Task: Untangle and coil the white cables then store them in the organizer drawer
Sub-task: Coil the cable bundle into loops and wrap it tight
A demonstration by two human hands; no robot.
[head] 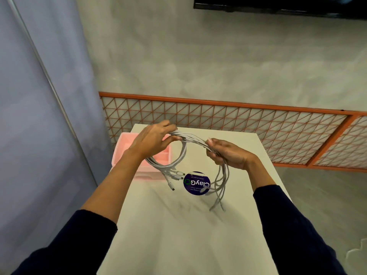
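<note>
- Two hands hold one bundle of white cables (193,140) in the air above the table (178,231).
- On the left hand (153,138) the grip is a pinch: thumb and fingertips close on the top of the bundle, where the strands gather.
- On the right hand (230,153) the grip is a curled fist round the same strands, just right of the left grip, with a short stretch of cable spanning the two.
- Below the left grip the cables swing round in a rough coil, and several plug ends (176,178) hang from its bottom.
- Below the right grip loose strands dangle toward the table, blurred.
- A pink organizer drawer (127,144) sits at the table's edge, under and left of the left grip, partly hidden by the wrist.
- A round dark-blue sticker (195,184) lies on the table, below and between the two grips.
</note>
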